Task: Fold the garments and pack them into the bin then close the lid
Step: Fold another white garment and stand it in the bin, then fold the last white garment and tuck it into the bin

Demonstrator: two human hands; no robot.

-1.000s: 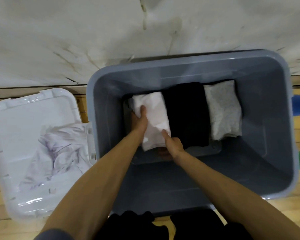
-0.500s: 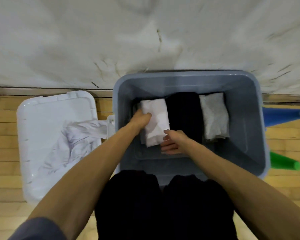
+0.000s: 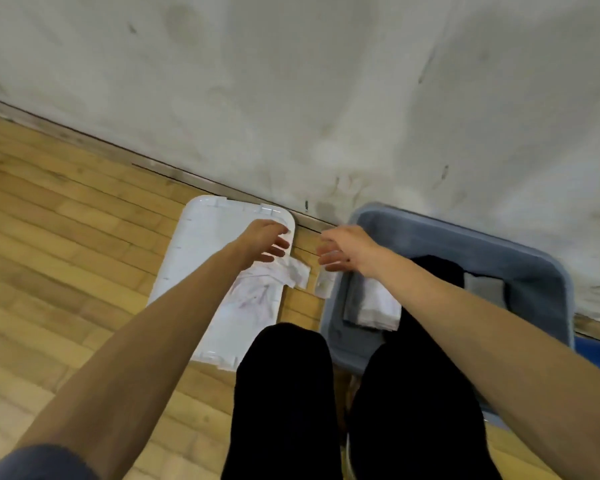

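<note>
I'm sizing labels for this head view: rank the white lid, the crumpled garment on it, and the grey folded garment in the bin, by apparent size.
1. white lid
2. crumpled garment
3. grey folded garment, though partly hidden, so unsure.

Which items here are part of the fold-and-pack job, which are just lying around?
Job:
- grey bin
- white lid on the floor
- unfolded white garment on the lid
- folded white garment, black garment, grey garment in the bin
- left hand, right hand, both empty

Lying about:
- blue object behind the bin
</note>
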